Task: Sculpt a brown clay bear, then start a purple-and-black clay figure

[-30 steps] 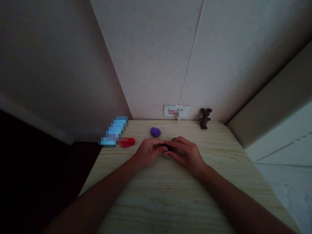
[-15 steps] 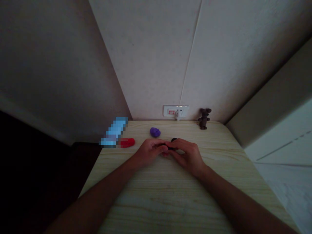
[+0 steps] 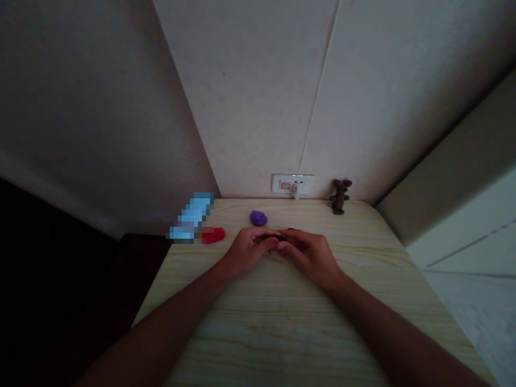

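Over the middle of the table, my left hand (image 3: 249,248) and my right hand (image 3: 312,252) meet at the fingertips. Between them they pinch a small black piece of modelling clay (image 3: 278,237), its ends partly covered by the fingers. Just behind my right fingers, a bit of another dark lump (image 3: 291,230) shows, mostly hidden. A purple lump of clay (image 3: 258,217) lies beyond my left hand. To the left of that hand is a red clay piece (image 3: 213,235), its left end blurred by pixelation.
A brown clay figure (image 3: 339,198) with round ears stands at the table's back right. A pixelated bright phone-like object (image 3: 193,214) is at the left back edge. The wooden table (image 3: 274,322) meets the wall, where a socket (image 3: 293,184) holds a plug. A pale cabinet (image 3: 463,215) stands right.
My right thumb and fingers have shifted on the black clay, and more of the clay shows between the hands. The view has moved slightly.
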Available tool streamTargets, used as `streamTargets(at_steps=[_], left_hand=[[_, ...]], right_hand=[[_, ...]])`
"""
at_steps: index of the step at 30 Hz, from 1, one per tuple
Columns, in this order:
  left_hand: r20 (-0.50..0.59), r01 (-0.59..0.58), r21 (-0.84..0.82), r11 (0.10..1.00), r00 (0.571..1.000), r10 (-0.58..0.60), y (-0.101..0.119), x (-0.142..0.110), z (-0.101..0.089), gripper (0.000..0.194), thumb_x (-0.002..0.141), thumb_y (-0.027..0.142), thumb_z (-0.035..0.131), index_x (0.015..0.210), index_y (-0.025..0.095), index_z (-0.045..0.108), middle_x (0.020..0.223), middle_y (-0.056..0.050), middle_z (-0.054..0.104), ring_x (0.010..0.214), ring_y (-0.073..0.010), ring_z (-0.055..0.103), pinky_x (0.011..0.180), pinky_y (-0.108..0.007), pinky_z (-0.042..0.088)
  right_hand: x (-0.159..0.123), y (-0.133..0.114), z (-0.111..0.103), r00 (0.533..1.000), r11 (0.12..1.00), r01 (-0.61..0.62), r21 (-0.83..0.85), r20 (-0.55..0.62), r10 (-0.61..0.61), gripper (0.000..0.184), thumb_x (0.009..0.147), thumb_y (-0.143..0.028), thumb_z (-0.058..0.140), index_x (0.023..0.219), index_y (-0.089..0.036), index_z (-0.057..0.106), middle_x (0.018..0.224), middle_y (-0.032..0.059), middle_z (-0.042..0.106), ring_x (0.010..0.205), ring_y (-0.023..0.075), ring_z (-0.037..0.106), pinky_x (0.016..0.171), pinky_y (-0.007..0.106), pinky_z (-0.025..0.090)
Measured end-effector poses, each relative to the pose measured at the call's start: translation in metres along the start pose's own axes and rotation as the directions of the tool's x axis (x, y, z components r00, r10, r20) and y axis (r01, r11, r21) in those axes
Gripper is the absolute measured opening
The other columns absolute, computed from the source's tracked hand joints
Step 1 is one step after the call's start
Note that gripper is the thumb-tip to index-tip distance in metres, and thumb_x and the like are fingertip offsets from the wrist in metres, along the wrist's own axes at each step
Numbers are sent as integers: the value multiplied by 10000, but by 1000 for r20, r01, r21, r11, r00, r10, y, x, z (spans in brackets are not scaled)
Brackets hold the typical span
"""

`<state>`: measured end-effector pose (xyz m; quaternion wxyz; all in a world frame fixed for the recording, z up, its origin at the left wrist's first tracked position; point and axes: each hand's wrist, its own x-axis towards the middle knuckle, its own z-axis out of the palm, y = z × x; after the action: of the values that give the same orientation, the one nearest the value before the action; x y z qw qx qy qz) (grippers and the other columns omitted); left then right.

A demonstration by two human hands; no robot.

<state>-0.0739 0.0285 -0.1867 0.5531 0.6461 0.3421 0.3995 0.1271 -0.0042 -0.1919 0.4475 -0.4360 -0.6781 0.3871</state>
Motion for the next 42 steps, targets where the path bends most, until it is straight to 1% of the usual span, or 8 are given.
streamTargets(at_steps=[7, 13, 17, 22, 25, 28, 36, 42], left_hand=[[-29, -23, -20, 1000, 999, 23, -2, -4, 1, 466, 871, 411, 781, 1260, 163, 715, 1125, -120, 809, 1019, -253, 779, 904, -360, 615], [-57, -10, 47, 999, 998, 12, 1, -4, 1, 284, 830, 353, 830, 1047, 171, 824, 1069, -96, 836, 991, -258, 780, 905, -351, 613], [-82, 3, 66, 998, 997, 3, 4, -4, 1, 268, 871, 348, 775, 1047, 156, 837, 878, -71, 841, 790, -225, 771, 761, -318, 617], [-58, 10, 40, 999, 998, -8, 5, -3, 1, 322, 908, 418, 729, 1026, 137, 831, 805, -70, 812, 643, -183, 714, 618, -279, 584], [-58, 3, 20, 1000, 998, -2, 2, -3, 1, 399, 911, 440, 736, 1138, 116, 785, 757, -54, 770, 594, -149, 670, 574, -249, 549], [-39, -8, 1, 1000, 999, 8, -1, -3, 2, 476, 906, 455, 752, 1234, 110, 728, 695, -25, 724, 556, -133, 645, 546, -232, 525], [-43, -63, 72, 995, 997, 66, -1, -4, 1, 449, 832, 394, 839, 1218, 170, 788, 1237, -130, 801, 1107, -264, 757, 964, -345, 592], [-71, -93, 185, 978, 992, 108, 7, -6, 0, 296, 909, 326, 741, 1150, 180, 832, 868, -54, 829, 726, -182, 718, 682, -260, 559]], right_hand=[[4, 7, 2, 996, 980, -87, 179, -18, 92, 392, 824, -527, 835, 1039, -199, 817, 844, 64, 844, 683, 207, 780, 620, 302, 639], [1, 1, 2, 996, 975, -84, 207, -21, 90, 319, 847, -515, 817, 900, -202, 788, 718, 37, 797, 604, 187, 741, 585, 293, 626], [1, -5, 2, 997, 978, -80, 191, 3, 80, 331, 902, -517, 758, 858, -189, 764, 698, 38, 786, 583, 177, 730, 570, 285, 619], [-2, -5, 5, 998, 992, -50, 120, -24, 53, 312, 872, -481, 808, 1001, -204, 744, 776, 38, 807, 665, 184, 756, 621, 282, 620], [-2, -2, 6, 998, 998, 18, 55, -63, -15, 432, 833, -429, 860, 1181, -221, 711, 879, 49, 831, 761, 207, 796, 715, 312, 656], [-2, 1, 4, 992, 996, 93, 19, -83, -91, 368, 871, -354, 823, 1213, -243, 741, 979, 69, 836, 813, 213, 801, 771, 337, 663], [-1, -2, 4, 991, 992, 26, 121, -130, -10, 238, 897, -419, 788, 1002, -206, 801, 778, 61, 806, 659, 198, 752, 627, 304, 625], [0, -7, 9, 993, 969, -62, 241, -82, 84, 330, 884, -541, 776, 899, -212, 751, 675, 25, 770, 550, 181, 713, 539, 295, 615]])
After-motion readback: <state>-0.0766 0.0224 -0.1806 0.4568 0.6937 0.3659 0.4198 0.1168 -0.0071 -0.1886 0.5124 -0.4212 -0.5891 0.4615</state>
